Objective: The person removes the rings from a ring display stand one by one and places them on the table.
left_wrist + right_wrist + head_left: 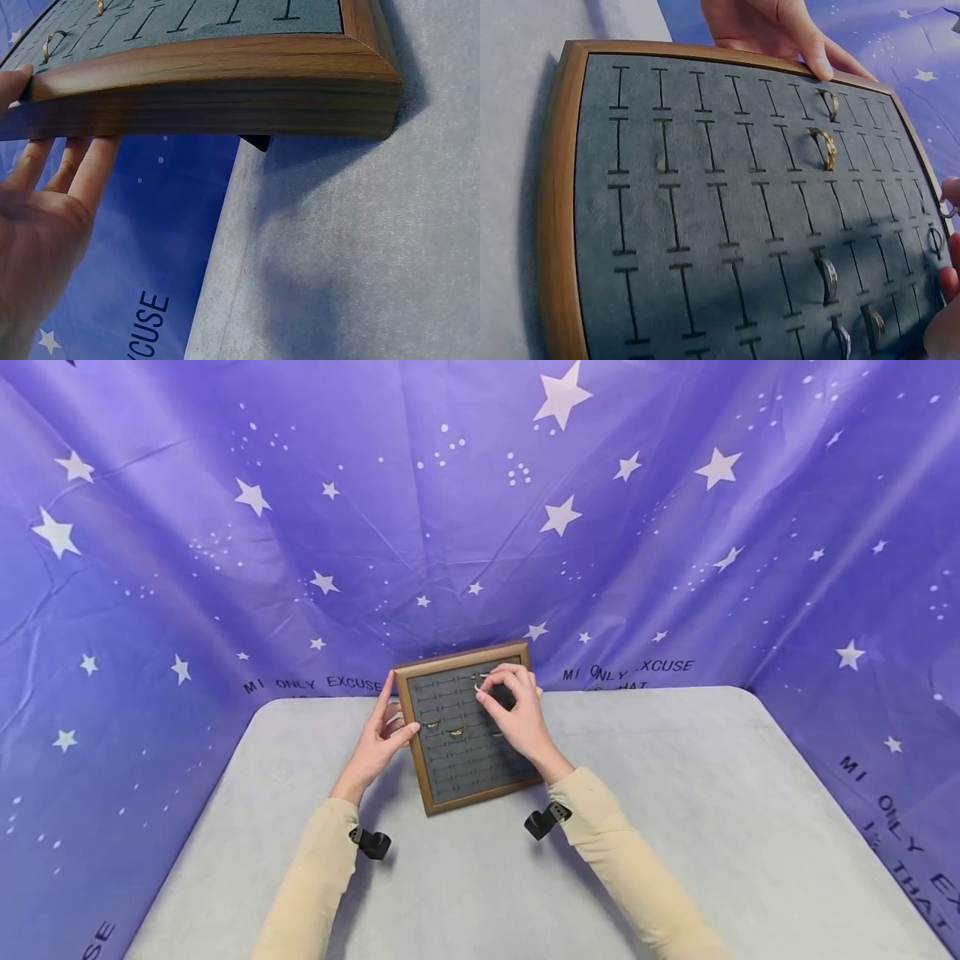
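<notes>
A ring display board (450, 768) with a wooden frame and dark grey slotted padding stands tilted on the table. My left hand (372, 750) grips its left side; in the left wrist view the thumb lies on the front and the fingers (94, 169) reach behind. Over the upper part of the board, my right hand (517, 710) pinches a small silver-coloured ring (949, 211) between thumb and fingertips. Several rings sit in the slots, among them a gold ring (829, 150), a silver ring (828, 279) and another silver ring (937, 241) close to the right fingertips.
The board rests on a pale grey table (712, 818). Behind and beside it hangs a purple cloth (450, 510) with white stars and lettering. A black support piece (256, 142) pokes out behind the frame.
</notes>
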A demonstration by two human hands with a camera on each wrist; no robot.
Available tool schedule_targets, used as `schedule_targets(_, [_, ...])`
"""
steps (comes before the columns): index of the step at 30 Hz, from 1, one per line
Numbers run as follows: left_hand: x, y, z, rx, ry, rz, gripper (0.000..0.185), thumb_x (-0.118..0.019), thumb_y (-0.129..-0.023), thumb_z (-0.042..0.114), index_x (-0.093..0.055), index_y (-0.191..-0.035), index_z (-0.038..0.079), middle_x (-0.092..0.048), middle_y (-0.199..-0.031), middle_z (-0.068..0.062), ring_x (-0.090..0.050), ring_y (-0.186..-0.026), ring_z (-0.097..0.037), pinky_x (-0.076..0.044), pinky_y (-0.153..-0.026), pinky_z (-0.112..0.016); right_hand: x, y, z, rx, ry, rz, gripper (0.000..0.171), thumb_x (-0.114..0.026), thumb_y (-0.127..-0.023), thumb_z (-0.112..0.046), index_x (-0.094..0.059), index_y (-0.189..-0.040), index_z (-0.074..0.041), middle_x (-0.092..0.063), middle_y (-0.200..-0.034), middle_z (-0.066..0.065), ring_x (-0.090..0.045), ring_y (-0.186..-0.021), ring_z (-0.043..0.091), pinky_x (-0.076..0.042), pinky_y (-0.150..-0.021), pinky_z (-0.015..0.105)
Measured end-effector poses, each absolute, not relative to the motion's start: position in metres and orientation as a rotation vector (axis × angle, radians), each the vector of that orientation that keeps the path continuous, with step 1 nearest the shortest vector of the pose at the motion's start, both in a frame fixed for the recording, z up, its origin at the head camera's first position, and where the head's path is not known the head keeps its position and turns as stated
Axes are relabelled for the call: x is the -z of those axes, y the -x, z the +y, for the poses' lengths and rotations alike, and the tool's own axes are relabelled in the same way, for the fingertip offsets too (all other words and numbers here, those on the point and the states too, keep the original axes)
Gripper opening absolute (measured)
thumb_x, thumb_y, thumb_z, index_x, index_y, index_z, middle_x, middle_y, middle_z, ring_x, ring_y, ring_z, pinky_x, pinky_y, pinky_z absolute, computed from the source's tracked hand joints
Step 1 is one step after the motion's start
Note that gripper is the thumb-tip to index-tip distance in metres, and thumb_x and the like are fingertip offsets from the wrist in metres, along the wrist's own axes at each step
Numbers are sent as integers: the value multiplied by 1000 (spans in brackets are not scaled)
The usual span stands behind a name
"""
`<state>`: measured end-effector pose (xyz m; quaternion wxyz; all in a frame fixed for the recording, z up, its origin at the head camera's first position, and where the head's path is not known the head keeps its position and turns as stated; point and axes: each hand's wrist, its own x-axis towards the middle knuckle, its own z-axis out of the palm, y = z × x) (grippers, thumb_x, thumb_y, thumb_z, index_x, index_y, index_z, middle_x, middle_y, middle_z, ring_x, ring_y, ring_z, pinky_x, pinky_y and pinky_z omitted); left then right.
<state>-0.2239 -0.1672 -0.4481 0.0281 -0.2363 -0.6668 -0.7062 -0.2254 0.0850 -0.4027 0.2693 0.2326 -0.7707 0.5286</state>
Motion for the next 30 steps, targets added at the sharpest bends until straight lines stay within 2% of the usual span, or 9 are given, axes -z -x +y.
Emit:
schedule_targets(8, [449, 224, -168, 2184, 768, -2018, 90, -57, -91, -12, -10, -157, 29, -53, -122, -14, -62, -104, -18, -56, -78, -27, 410, 220, 105, -1498, -553, -2051, 9, -73, -84, -4, -65, -87, -6, -58, -112, 14, -45, -111, 27, -25, -98, 50])
schedule_targets(13, [450, 223, -167, 2178, 765, -2027, 90, -56, -91, -13, -10, -157, 27, -51, -125, -14, -61, -105, -17, -55, -81, -27, 421, 211, 119, -1572, -519, -2038, 10, -72, -83, 4, -64, -89, 2, -58, -109, 21, -48, -108, 31, -30, -101, 44])
schedule_targets(17, [450, 223, -166, 2161, 748, -2051, 90, -56, -91, -13, -9, -157, 26, -49, -128, -21, -60, -106, -17, -54, -83, -26, 419, 192, 126, -1607, -481, -2061, 8, -68, -83, 10, -62, -89, 10, -57, -104, 28, -48, -104, 38, -35, -96, 46])
schedule_targets(21, [450, 223, -165, 2164, 726, -2067, 90, -57, -91, -11, -9, -157, 27, -46, -131, -26, -59, -107, -18, -53, -84, -27, 415, 180, 131, -1606, -391, -2078, 10, -66, -83, 13, -60, -91, 13, -57, -98, 30, -46, -99, 45, -35, -92, 34])
schedule_targets(24, [449, 222, -165, 2157, 714, -2093, 90, -57, -92, -9, -7, -157, 28, -46, -131, -27, -59, -108, -19, -53, -84, -27, 434, 186, 142, -1584, -332, -2059, 10, -67, -83, 12, -61, -91, 12, -58, -95, 28, -47, -95, 44, -34, -86, 27])
schedule_targets(30, [450, 222, -167, 2143, 685, -2132, 89, -58, -93, -5, -7, -157, 31, -47, -130, -27, -58, -109, -21, -53, -85, -28, 461, 193, 166, -1530, -196, -2082, 10, -70, -82, 7, -64, -90, 5, -60, -96, 20, -49, -91, 32, -38, -85, 36])
